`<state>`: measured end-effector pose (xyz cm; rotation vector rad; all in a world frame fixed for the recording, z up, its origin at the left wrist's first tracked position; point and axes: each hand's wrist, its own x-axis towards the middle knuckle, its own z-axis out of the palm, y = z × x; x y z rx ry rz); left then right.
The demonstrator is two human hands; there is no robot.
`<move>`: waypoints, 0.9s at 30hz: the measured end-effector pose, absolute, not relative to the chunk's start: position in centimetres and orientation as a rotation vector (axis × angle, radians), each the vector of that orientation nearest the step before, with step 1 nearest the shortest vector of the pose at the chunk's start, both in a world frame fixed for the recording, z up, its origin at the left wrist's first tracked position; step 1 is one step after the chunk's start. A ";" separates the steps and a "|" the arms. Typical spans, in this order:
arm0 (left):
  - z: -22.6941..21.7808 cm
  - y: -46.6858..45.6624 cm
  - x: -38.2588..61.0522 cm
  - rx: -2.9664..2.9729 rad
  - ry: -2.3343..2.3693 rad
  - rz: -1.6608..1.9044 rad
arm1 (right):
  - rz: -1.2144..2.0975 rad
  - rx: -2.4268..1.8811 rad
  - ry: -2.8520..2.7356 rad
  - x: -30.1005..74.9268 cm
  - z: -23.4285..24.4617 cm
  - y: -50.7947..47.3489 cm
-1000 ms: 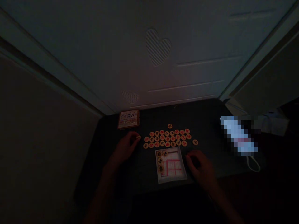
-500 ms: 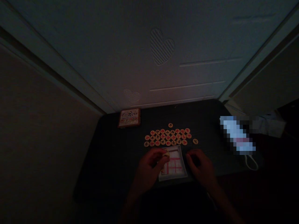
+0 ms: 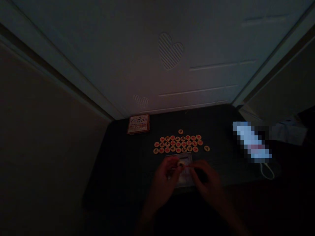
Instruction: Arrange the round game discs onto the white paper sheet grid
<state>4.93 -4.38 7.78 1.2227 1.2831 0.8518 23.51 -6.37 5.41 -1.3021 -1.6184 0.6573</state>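
Dim room, L hand (image 3: 163,183) pinching a round xiangqi piece (image 3: 180,165) just over the white tray (image 3: 188,158), R hand (image 3: 209,183) w/ fingers curled at tray's right side, prob. touching it, grip unclear, rows of pieces (image 3: 178,144) just beyond, on dark table (image 3: 118,170).

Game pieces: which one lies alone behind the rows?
The single piece beyond the rows, toward the door; the other stray lies to their right.

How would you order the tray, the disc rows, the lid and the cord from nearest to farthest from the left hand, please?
From the left hand, which holds a disc:
1. Tray, under the hand.
2. Disc rows, just beyond the tray.
3. Lid, back left.
4. Cord, far right.
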 end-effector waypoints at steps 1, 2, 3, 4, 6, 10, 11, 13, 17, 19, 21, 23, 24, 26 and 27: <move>7.8 -4.5 5.1 1.229 1.289 0.852 | 0.667 -1.295 -1.613 23.3 5.5 -6.4; 7.9 -4.6 5.3 1.234 1.289 0.847 | 0.674 -1.290 -1.607 23.2 5.6 -6.3; 7.9 -4.7 5.5 1.237 1.282 0.839 | 0.681 -1.286 -1.602 23.1 5.6 -6.3; 7.9 -4.8 5.7 1.236 1.272 0.832 | 0.690 -1.283 -1.598 23.0 5.6 -6.3; 8.1 -5.1 5.8 1.235 1.252 0.836 | 0.714 -1.283 -1.595 23.0 5.6 -6.4; 8.5 -5.1 4.9 1.403 1.304 0.853 | 0.750 -1.310 -1.604 23.3 5.5 -6.4; 8.5 -5.0 4.4 1.482 1.361 0.863 | 0.745 -1.330 -1.604 23.5 5.4 -6.3; 8.4 -4.7 3.3 1.608 1.530 0.910 | 0.711 -1.386 -1.605 23.8 5.3 -5.9; 6.9 -4.3 1.3 1.672 1.735 0.952 | 0.625 -1.446 -1.685 23.9 5.0 -4.6; 5.7 -4.3 0.9 1.686 1.738 0.922 | 0.580 -1.437 -1.754 23.7 4.7 -4.0; 4.6 -4.4 0.9 1.710 1.734 0.879 | 0.528 -1.427 -1.828 23.3 4.4 -3.6; 3.8 -4.5 1.0 1.728 1.736 0.859 | 0.467 -1.432 -1.898 22.9 4.0 -3.3; 3.5 -4.5 1.1 1.734 1.740 0.860 | 0.431 -1.446 -1.929 22.7 3.9 -3.2; 3.1 -4.5 1.2 1.753 1.742 0.878 | 0.355 -1.486 -1.980 22.4 3.7 -3.1; 3.0 -4.5 1.3 1.767 1.738 0.887 | 0.320 -1.508 -2.000 22.3 3.7 -3.1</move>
